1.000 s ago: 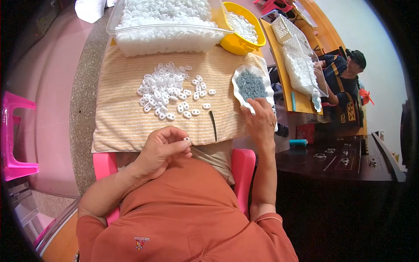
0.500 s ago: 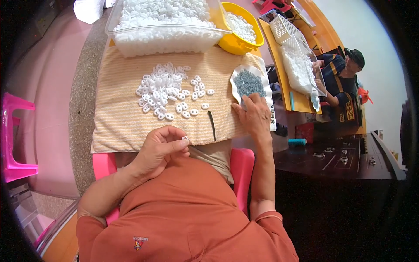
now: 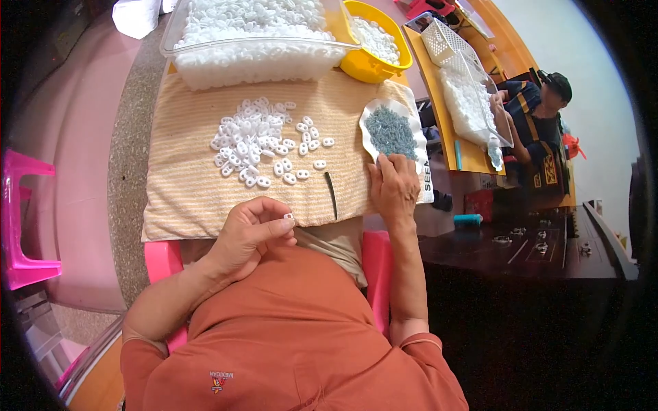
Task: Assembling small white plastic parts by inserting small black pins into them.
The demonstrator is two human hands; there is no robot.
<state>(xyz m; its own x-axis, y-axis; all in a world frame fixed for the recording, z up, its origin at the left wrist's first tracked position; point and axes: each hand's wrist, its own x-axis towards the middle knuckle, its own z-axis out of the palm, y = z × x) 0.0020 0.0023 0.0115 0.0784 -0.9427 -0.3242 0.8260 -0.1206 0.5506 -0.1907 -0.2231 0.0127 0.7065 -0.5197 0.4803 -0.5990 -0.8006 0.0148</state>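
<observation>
Between the thumb and fingers of my left hand (image 3: 255,227) is a small white two-hole plastic piece (image 3: 288,216), held low at the near edge of the towel (image 3: 185,198). My right hand (image 3: 397,185) rests at the near rim of a white wavy-edged dish (image 3: 367,140) heaped with tiny grey-blue plastic bits (image 3: 391,130). Its fingers are bent down and drawn together; their tips hide whatever they pinch. Left of the dish lies a pile of similar white two-hole pieces (image 3: 250,133), with several loose ones beside it. A thin dark strip (image 3: 332,195) lies between my hands.
At the back stand a large clear bin (image 3: 260,61) full of white pieces and a yellow tub (image 3: 404,58) holding more. To the right, a person (image 3: 534,109) works at another table with a clear container (image 3: 473,103). A pink stool (image 3: 27,212) is on the left.
My right hand has drawn back a little toward me, from over the grey-blue bits to the dish's near rim. My left hand stays in place with the white piece.
</observation>
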